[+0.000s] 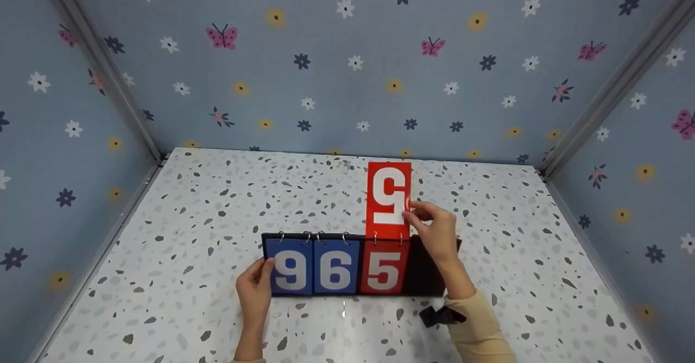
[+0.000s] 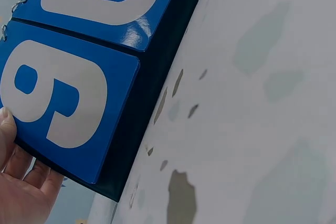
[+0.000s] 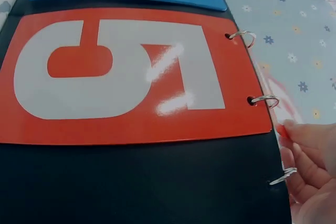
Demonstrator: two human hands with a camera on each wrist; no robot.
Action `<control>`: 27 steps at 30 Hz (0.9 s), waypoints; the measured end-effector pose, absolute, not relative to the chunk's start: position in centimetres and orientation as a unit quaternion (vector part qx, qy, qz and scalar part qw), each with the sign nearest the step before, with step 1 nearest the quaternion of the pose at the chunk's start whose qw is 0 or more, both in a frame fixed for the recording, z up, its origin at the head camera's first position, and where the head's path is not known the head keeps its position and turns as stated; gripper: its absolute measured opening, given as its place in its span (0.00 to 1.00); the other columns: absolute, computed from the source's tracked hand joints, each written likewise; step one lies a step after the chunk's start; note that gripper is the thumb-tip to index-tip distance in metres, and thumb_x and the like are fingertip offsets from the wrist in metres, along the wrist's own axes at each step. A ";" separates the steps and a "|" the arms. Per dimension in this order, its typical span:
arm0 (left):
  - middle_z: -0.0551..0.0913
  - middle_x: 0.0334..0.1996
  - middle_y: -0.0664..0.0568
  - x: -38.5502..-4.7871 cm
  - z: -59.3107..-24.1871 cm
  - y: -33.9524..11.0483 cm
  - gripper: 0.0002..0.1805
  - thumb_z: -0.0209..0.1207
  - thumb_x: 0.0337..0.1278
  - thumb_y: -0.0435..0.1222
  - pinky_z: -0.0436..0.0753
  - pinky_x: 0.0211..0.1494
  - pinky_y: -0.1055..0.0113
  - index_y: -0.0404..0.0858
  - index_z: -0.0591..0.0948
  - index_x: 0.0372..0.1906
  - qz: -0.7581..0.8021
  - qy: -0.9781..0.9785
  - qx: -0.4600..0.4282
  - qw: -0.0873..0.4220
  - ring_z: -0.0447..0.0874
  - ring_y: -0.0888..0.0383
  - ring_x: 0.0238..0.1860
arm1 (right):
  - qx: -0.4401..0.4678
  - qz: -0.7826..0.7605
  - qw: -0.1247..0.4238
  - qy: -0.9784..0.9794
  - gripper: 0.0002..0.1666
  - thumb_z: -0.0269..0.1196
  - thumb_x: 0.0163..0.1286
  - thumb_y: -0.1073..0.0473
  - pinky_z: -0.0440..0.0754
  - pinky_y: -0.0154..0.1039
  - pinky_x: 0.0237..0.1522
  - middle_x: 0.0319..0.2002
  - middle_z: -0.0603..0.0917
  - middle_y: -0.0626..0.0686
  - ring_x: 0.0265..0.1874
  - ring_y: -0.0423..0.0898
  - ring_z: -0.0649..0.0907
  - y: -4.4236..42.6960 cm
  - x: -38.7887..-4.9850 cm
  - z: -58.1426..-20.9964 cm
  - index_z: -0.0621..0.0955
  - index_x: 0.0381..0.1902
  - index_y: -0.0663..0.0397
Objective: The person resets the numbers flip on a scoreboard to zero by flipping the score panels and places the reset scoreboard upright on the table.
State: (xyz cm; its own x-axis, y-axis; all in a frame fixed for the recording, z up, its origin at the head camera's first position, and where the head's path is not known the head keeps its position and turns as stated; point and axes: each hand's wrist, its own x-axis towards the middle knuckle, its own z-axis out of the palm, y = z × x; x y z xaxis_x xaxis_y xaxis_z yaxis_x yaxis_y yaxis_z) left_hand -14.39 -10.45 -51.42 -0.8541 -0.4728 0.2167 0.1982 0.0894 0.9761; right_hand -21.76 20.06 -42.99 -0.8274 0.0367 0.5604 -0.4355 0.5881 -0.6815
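Note:
A black flip scoreboard [image 1: 426,271] stands on the table, showing a blue 9 card [image 1: 291,268], a blue 6 card [image 1: 335,268] and a red 5 card [image 1: 383,268]; its rightmost panel is bare black. Above the board, a red card with an upside-down 5 [image 1: 389,195] points upward from the rings. The right hand [image 1: 437,235] pinches that card's right edge between thumb and fingers. At the board's left edge, the left hand [image 1: 254,287] grips the side, its thumb on the front by the 9 [image 2: 79,103] and its fingers behind.
The speckled table [image 1: 217,200] is enclosed by blue walls [image 1: 347,43] patterned with flowers and butterflies. A black strap-like piece [image 1: 441,316] lies against the right sleeve [image 1: 480,330]. Metal rings [image 3: 265,99] run along the board's top edge.

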 end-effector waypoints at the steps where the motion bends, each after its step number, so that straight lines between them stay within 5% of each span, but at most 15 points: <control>1: 0.80 0.32 0.32 -14.4 -51.4 -10.4 0.09 0.55 0.53 0.25 0.73 0.30 0.77 0.20 0.78 0.37 -0.668 -0.693 0.100 0.250 0.76 0.62 0.26 | 0.114 0.436 0.263 -0.853 0.12 0.67 0.52 0.62 0.78 0.41 0.30 0.24 0.83 0.53 0.23 0.43 0.80 20.0 -21.8 -43.0 0.83 0.35 0.62; 12: 0.80 0.34 0.33 -14.3 -51.2 -10.4 0.10 0.55 0.55 0.26 0.74 0.32 0.76 0.20 0.78 0.38 -0.678 -0.689 0.110 0.233 0.77 0.63 0.28 | 0.106 0.378 0.242 -0.887 0.12 0.67 0.52 0.65 0.76 0.38 0.24 0.20 0.82 0.53 0.19 0.42 0.78 20.0 -22.2 -43.0 0.82 0.35 0.65; 18: 0.80 0.32 0.33 -14.3 -51.2 -10.5 0.09 0.55 0.54 0.26 0.73 0.31 0.76 0.20 0.78 0.36 -0.678 -0.688 0.100 0.240 0.77 0.62 0.27 | 0.139 0.384 0.292 -0.865 0.06 0.66 0.53 0.67 0.76 0.41 0.23 0.22 0.82 0.52 0.19 0.42 0.78 19.9 -21.2 -42.6 0.82 0.31 0.63; 27: 0.80 0.31 0.33 -14.3 -51.3 -10.5 0.09 0.55 0.54 0.25 0.73 0.31 0.76 0.20 0.78 0.35 -0.676 -0.689 0.093 0.246 0.77 0.61 0.27 | 0.143 0.420 0.358 -0.821 0.05 0.65 0.53 0.68 0.76 0.31 0.25 0.26 0.83 0.48 0.21 0.39 0.79 19.7 -18.1 -43.2 0.82 0.30 0.60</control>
State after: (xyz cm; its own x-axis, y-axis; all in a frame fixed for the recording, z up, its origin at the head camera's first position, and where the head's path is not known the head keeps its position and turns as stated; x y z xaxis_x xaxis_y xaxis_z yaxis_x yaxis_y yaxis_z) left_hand -14.31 -10.51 -51.27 -0.8620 -0.4601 0.2126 0.2041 0.0687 0.9765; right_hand -18.10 19.68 -43.20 -0.7020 0.0657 0.7091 -0.5364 0.6062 -0.5872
